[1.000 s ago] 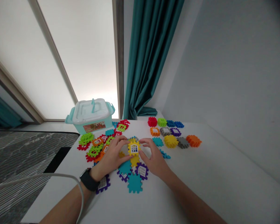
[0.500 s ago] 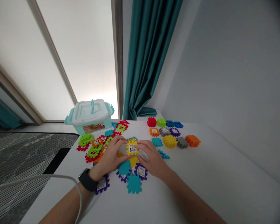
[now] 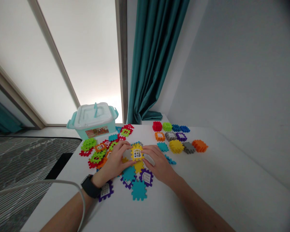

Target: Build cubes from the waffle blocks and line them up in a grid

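Between left hand (image 3: 113,161) and right hand (image 3: 159,164), beyond the front teal tile (image 3: 139,190), I've got the yellow window tile (image 3: 137,152), roughly square, no clear long axis, fingers of both gripping its opposite sides, neither clearly nearer.

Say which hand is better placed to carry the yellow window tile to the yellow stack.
Probably the right hand: it touches the yellow window tile and sits nearer the yellow stack than the left hand.

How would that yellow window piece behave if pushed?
The yellow window piece is probably stiff: it looks unbent between left hand and right hand. Its toothed, squarish outline should resist rolling, and its plastic look suggests lightness.
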{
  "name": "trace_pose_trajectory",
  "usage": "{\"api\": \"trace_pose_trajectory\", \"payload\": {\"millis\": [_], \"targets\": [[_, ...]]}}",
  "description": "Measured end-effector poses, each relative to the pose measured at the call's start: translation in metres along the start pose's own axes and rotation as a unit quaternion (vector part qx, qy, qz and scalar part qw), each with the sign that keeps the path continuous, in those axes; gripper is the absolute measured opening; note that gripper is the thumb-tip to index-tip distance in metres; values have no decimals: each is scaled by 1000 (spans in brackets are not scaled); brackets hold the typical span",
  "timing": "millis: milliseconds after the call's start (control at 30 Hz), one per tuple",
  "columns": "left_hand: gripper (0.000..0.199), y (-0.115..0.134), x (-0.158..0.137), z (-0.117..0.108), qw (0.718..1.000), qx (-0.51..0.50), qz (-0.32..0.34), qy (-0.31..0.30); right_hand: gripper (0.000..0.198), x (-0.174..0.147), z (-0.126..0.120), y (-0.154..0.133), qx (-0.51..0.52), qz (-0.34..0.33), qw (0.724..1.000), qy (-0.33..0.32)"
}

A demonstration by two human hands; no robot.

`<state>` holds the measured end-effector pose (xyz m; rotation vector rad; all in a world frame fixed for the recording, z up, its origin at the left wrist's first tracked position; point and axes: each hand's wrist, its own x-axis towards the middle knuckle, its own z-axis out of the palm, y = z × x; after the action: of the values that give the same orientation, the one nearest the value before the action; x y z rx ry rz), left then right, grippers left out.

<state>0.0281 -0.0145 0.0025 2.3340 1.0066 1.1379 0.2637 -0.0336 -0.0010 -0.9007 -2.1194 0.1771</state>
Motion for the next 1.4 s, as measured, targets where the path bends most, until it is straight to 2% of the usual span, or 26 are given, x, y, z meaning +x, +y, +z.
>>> {"api": "trace_pose_trajectory", "payload": {"millis": [467, 700, 833, 1033, 1133, 1267, 1333, 1400], "targets": [[39, 5, 1, -2, 999, -39, -3, -25, 38, 2, -6, -4, 10, 2, 1000, -25], [36, 5, 2, -1, 999, -24, 3, -37, 39, 1, -2, -5, 15, -1, 1000, -15], [45, 6, 2, -5, 999, 29, 23, -29, 38, 1, -2, -4, 35, 16, 999, 8], [16, 6, -1, -12, 985, 138, 104, 16, 35, 1, -2, -6, 84, 53, 995, 13], [12, 7, -2, -12, 982, 146, 123, 10, 31, 2, -2, -8, 114, 66, 991, 12], [10, 12, -1, -10, 990, 101, 96, 23, 14, 4, -2, -10, 140, 103, 985, -6], [7, 16, 1, -9, 997, 50, 54, 35, 7, 5, -2, -10, 144, 126, 981, -19], [5, 19, 3, -7, 999, -5, 3, 39, 11, 6, -2, -9, 158, 146, 976, -20]]}}
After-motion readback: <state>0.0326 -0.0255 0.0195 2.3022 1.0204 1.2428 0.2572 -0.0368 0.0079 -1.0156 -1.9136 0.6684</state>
